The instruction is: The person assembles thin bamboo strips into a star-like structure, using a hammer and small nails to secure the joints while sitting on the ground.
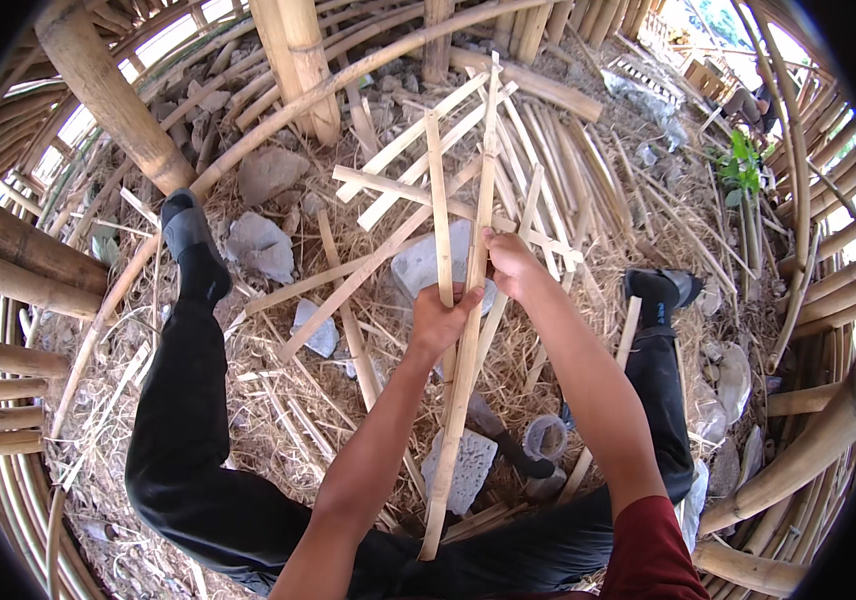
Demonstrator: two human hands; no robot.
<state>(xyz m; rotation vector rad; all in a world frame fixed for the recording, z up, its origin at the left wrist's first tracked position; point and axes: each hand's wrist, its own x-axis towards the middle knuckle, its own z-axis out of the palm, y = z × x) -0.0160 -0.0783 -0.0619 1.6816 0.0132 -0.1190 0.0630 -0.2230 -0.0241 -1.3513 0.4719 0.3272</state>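
A long split bamboo strip (466, 370) runs from my lap up between my legs, its far end beyond both hands. My left hand (443, 320) is closed around it, and a shorter bamboo strip (438, 200) also rises from that grip. Just above and to the right, my right hand (513, 262) pinches the long strip with thumb and fingers. Several loose bamboo strips (388, 186) lie crossed beyond my hands, some over a pale flat stone (426, 262). Parts of the strips are hidden behind my fingers.
Below my hands lie a pitted grey block (460, 472), a dark-handled tool (526, 462) and a clear plastic cup (546, 437). Bamboo poles (113, 95) surround me. More split bamboo (573, 165) is piled ahead on straw-littered ground. Another person (748, 105) is at far right.
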